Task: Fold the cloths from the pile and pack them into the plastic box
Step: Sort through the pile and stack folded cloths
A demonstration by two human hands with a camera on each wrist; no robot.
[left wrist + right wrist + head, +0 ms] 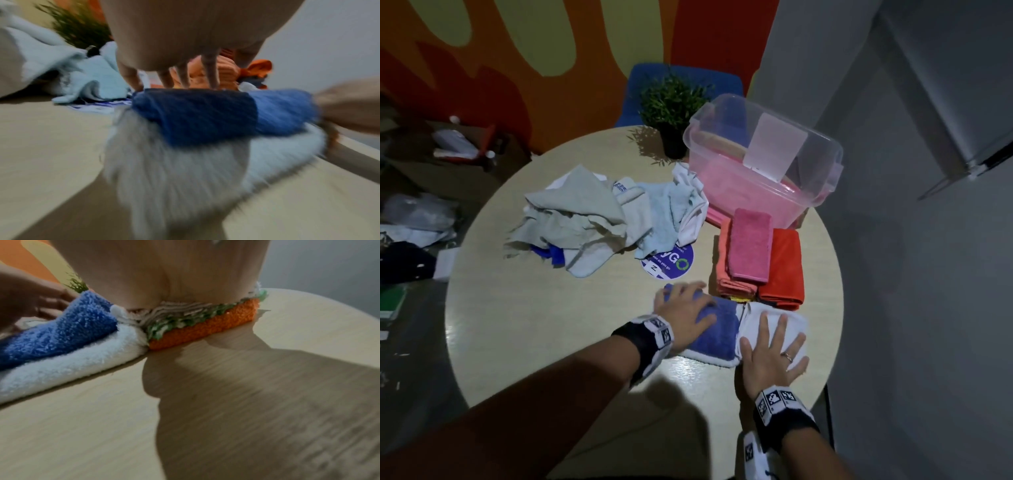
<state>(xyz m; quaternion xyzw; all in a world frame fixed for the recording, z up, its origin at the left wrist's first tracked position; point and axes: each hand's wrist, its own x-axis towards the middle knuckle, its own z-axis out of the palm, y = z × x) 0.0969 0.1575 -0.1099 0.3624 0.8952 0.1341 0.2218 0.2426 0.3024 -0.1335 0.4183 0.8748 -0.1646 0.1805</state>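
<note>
A folded blue and white towel [717, 337] [195, 116] [61, 331] lies at the near edge of the round table [551, 325]. My left hand [685, 308] presses flat on its blue part, fingers spread. On the white part my right hand [770, 353] lies flat with straight fingers. A loose pile of pale cloths [606, 219] sits mid-table. Folded pink and orange cloths [760, 260] are stacked just beyond the towel. The clear plastic box [767, 161] stands at the back right with pink cloth inside.
A potted plant [673, 113] stands behind the pile, next to the box. A round purple sticker [671, 265] shows on the tabletop. A blue chair [681, 89] is behind the table. Clutter lies on the floor at the left [421, 212].
</note>
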